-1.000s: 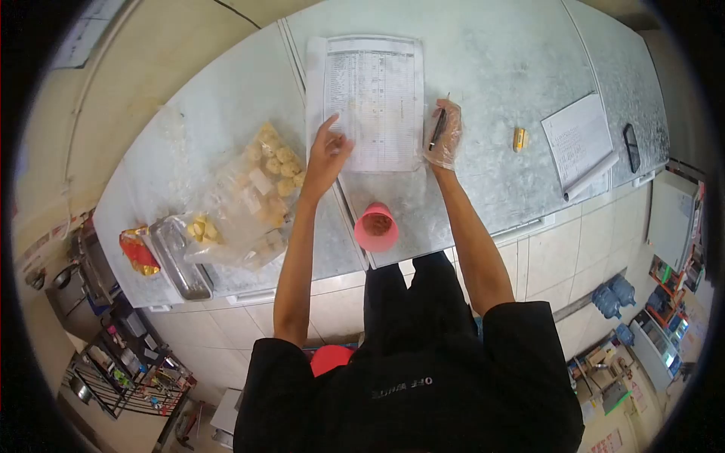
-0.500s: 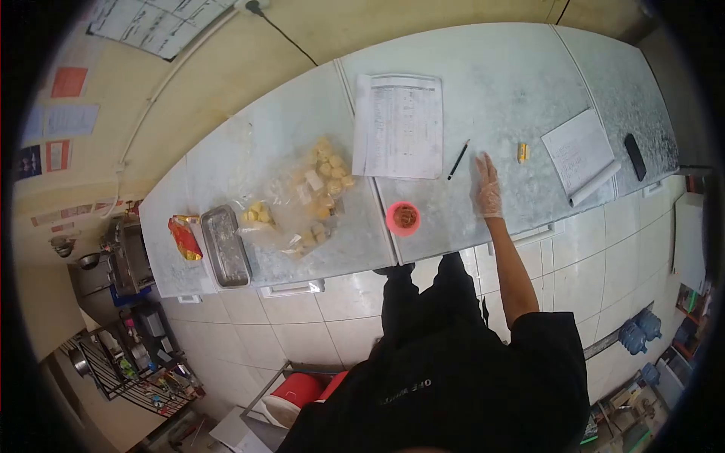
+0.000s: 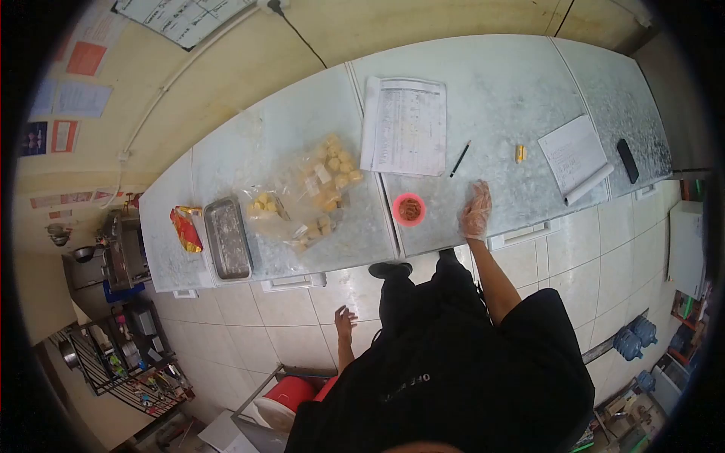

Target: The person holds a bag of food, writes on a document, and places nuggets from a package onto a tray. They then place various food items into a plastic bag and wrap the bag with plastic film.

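Note:
My right hand point(image 3: 476, 211), in a clear plastic glove, rests near the front edge of the table with its fingers stretched out and nothing in it. To its left stands a pink bowl point(image 3: 398, 220) of reddish-brown food, apart from the hand. A dark pencil point(image 3: 460, 159) lies just beyond the fingertips. My left hand point(image 3: 345, 323) shows no glove; it hangs below the table edge over the floor, fingers loosely apart, holding nothing. Clear plastic bags with pale yellow, ball-like pieces point(image 3: 334, 160) lie on the table, left of the bowl.
A metal tray point(image 3: 229, 240) and a red-and-yellow packet point(image 3: 186, 229) are at the table's left end. Printed sheets point(image 3: 408, 124) lie at the middle. Rightward are a small yellow box point(image 3: 520, 153), a notepad point(image 3: 572, 153) and a black object point(image 3: 627, 161). A red container point(image 3: 288, 393) stands behind me.
My right hand has drawn back toward the table's front edge and a little left. My left hand has come into view beside my body. The camera view has shifted slightly.

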